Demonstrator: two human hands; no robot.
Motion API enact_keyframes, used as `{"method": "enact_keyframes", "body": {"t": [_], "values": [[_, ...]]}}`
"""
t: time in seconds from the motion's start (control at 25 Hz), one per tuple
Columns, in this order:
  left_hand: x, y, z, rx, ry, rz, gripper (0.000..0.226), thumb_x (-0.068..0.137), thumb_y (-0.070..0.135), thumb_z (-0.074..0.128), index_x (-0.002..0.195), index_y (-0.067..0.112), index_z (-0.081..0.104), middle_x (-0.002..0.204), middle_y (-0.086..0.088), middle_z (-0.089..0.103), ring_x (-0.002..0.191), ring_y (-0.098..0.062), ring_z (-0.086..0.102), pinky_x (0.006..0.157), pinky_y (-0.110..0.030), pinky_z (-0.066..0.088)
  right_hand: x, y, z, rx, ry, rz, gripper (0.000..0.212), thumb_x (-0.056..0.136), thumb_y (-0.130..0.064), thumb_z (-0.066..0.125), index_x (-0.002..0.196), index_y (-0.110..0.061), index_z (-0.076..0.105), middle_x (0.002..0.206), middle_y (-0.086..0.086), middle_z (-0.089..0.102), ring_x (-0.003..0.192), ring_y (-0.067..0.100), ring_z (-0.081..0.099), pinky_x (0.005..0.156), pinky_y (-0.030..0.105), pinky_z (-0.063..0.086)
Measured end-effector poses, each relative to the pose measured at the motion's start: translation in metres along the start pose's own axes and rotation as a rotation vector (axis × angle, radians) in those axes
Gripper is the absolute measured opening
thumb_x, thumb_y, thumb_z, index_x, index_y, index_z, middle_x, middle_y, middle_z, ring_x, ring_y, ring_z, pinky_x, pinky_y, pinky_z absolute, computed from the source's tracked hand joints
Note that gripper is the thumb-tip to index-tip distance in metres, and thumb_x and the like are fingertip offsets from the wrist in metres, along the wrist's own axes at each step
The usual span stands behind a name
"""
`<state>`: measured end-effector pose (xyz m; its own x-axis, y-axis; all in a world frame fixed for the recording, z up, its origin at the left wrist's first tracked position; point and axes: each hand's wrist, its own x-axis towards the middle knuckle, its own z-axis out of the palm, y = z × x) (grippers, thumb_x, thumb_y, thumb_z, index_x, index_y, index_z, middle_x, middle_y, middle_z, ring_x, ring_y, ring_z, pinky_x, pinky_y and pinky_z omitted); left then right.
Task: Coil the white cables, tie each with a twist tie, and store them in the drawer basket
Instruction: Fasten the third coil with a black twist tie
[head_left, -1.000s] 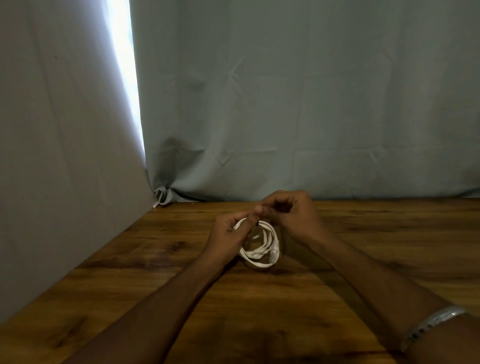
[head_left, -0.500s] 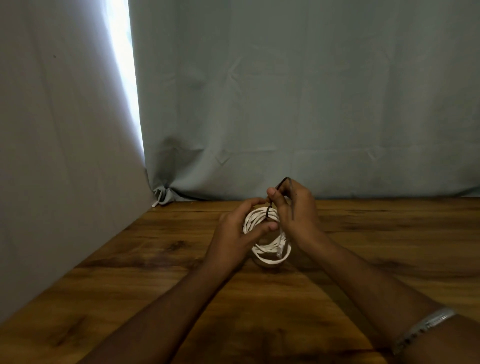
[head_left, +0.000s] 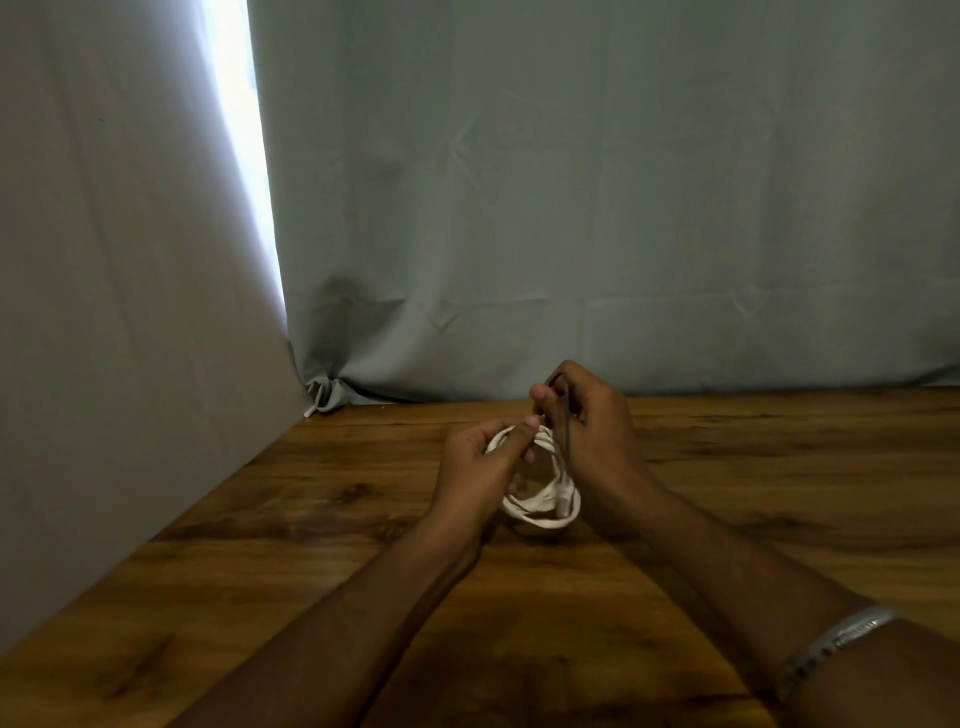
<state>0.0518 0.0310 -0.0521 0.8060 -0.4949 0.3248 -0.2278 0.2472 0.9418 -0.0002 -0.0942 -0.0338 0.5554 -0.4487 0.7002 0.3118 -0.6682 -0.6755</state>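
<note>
A coiled white cable is held just above the wooden table, its lower loop hanging free. My left hand grips the coil's upper left part, thumb pressed over the strands. My right hand is at the coil's upper right and pinches a thin dark twist tie. The tie runs from the fingertips down across the cable. Where the tie wraps the coil is hidden by my fingers. No drawer basket is in view.
Grey cloth hangs behind the table and along its left side, with a bright gap of light between the sheets. A silver bracelet sits on my right wrist. Bare wood lies in front and to the right.
My right hand has risen from the coil's top, drawing the dark twist tie upward. The left hand has shifted its hold and the coil has tipped more upright.
</note>
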Motion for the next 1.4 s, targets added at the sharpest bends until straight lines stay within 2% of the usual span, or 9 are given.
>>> {"method": "enact_keyframes", "body": {"t": [0.08, 0.28, 0.52, 0.64, 0.76, 0.88, 1.08, 1.24, 1.4], "values": [[0.002, -0.001, -0.001, -0.007, 0.043, 0.038, 0.013, 0.096, 0.015, 0.069, 0.095, 0.007, 0.079, 0.068, 0.002, 0.071, 0.058, -0.006, 0.064, 0.055, -0.019, 0.049, 0.001, -0.004, 0.003, 0.072, 0.046, 0.013, 0.026, 0.101, -0.023, 0.065, 0.078, -0.012, 0.059, 0.069, -0.001, 0.069, 0.066, 0.016, 0.067, 0.059, 0.034, 0.053], [-0.001, -0.004, 0.005, 0.035, -0.015, 0.133, 0.016, 0.094, 0.009, 0.070, 0.107, 0.007, 0.081, 0.100, -0.004, 0.081, 0.097, -0.023, 0.077, 0.086, -0.037, 0.063, 0.007, -0.003, 0.008, 0.261, 0.199, 0.237, 0.026, 0.099, -0.014, 0.066, 0.081, 0.004, 0.059, 0.073, 0.017, 0.068, 0.066, 0.021, 0.070, 0.058, 0.035, 0.055], [0.000, -0.012, -0.008, 0.108, 0.072, 0.276, 0.017, 0.095, 0.016, 0.073, 0.111, 0.014, 0.080, 0.101, -0.003, 0.081, 0.097, -0.019, 0.077, 0.083, -0.036, 0.061, 0.002, -0.013, 0.005, 0.221, 0.058, 0.086, 0.028, 0.099, -0.015, 0.068, 0.081, 0.003, 0.058, 0.075, 0.022, 0.067, 0.070, 0.025, 0.068, 0.063, 0.043, 0.055], [0.000, -0.008, -0.012, 0.123, 0.116, 0.369, 0.012, 0.095, 0.019, 0.074, 0.102, 0.013, 0.082, 0.092, -0.004, 0.081, 0.089, -0.024, 0.078, 0.081, -0.047, 0.063, -0.001, -0.026, 0.003, 0.154, 0.022, 0.005, 0.027, 0.099, -0.018, 0.068, 0.079, -0.003, 0.060, 0.072, 0.014, 0.067, 0.070, 0.029, 0.066, 0.060, 0.040, 0.052], [-0.003, -0.003, -0.003, 0.117, 0.066, 0.368, 0.012, 0.096, 0.013, 0.071, 0.093, 0.007, 0.082, 0.084, -0.008, 0.080, 0.081, -0.029, 0.078, 0.074, -0.045, 0.063, -0.005, -0.030, 0.002, 0.157, 0.135, 0.012, 0.027, 0.100, -0.012, 0.065, 0.076, -0.006, 0.055, 0.064, 0.006, 0.064, 0.054, 0.008, 0.063, 0.046, 0.025, 0.047], [-0.005, -0.002, 0.006, 0.134, -0.006, 0.373, 0.019, 0.097, 0.014, 0.069, 0.088, 0.000, 0.079, 0.080, -0.018, 0.077, 0.078, -0.043, 0.074, 0.067, -0.056, 0.060, -0.003, -0.023, 0.004, 0.188, 0.249, 0.126, 0.029, 0.099, -0.014, 0.066, 0.074, -0.009, 0.053, 0.068, 0.016, 0.061, 0.048, 0.014, 0.056, 0.040, 0.031, 0.047], [-0.009, -0.004, -0.004, 0.159, -0.068, 0.385, 0.013, 0.097, 0.013, 0.069, 0.104, 0.010, 0.079, 0.094, -0.004, 0.081, 0.090, -0.022, 0.078, 0.081, -0.042, 0.062, 0.009, -0.012, -0.001, 0.213, 0.101, 0.170, 0.028, 0.097, -0.021, 0.070, 0.073, -0.011, 0.062, 0.075, 0.012, 0.070, 0.062, 0.013, 0.063, 0.056, 0.030, 0.051], [-0.011, -0.002, -0.009, 0.229, -0.024, 0.395, 0.024, 0.095, 0.023, 0.074, 0.116, 0.024, 0.063, 0.098, -0.001, 0.078, 0.091, -0.016, 0.076, 0.082, -0.050, 0.062, 0.007, -0.011, -0.004, 0.309, 0.000, 0.171, 0.025, 0.097, -0.026, 0.071, 0.077, -0.011, 0.068, 0.078, 0.011, 0.075, 0.069, 0.019, 0.071, 0.063, 0.036, 0.056], [-0.010, 0.001, -0.015, 0.438, -0.097, 0.525, 0.032, 0.098, 0.028, 0.069, 0.129, 0.032, 0.061, 0.098, 0.005, 0.077, 0.090, -0.012, 0.075, 0.079, -0.047, 0.060, 0.013, -0.016, -0.012, 0.293, -0.095, 0.183, 0.028, 0.096, -0.023, 0.072, 0.076, -0.004, 0.069, 0.070, 0.009, 0.071, 0.054, 0.012, 0.062, 0.051, 0.024, 0.048]]}}
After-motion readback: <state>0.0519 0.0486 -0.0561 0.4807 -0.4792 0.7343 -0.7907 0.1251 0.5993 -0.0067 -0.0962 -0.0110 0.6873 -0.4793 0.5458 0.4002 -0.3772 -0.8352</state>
